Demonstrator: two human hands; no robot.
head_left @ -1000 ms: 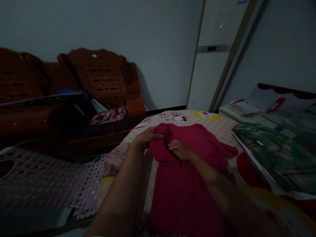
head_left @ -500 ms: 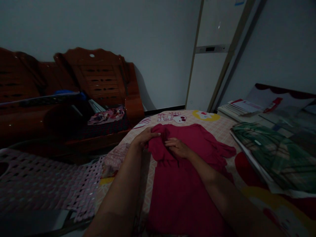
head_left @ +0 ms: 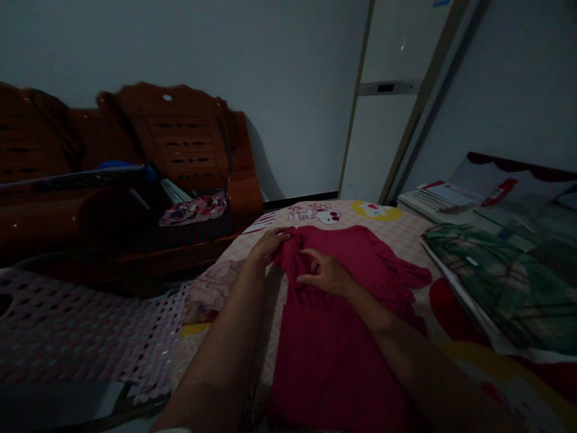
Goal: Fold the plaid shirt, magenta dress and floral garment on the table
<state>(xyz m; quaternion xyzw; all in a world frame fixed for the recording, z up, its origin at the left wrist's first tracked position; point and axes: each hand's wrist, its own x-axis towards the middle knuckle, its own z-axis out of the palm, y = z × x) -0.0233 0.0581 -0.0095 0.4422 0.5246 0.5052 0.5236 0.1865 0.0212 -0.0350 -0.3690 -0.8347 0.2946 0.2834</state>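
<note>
A dark pink dress (head_left: pixel 333 355) with a gathered waist lies spread on the patterned cloth (head_left: pixel 265 246) in front of me. My left hand (head_left: pixel 270 243) pinches the bunched fabric of its left sleeve, lifted a little from the cloth. Just right of that bunch, my right hand (head_left: pixel 328 273) rests over the bodice, thumb and fingers apart like a C, nothing gripped between them. The dress's other sleeve (head_left: pixel 415 273) lies flat to the right. Both forearms hide parts of the skirt and the cloth.
On the right lies a folded green plaid cloth (head_left: pixel 505 282), with a stack of papers (head_left: pixel 446 195) behind it. A crumpled pale pink cloth (head_left: pixel 211 288) is left of my forearm. A woven pink chair (head_left: pixel 90 331) and wooden bench (head_left: pixel 180 138) stand at left.
My right hand's thumb and fingers have spread apart, away from the fabric they were touching. The sleeve flap has dropped and bunched closer to my left hand, which keeps its hold.
</note>
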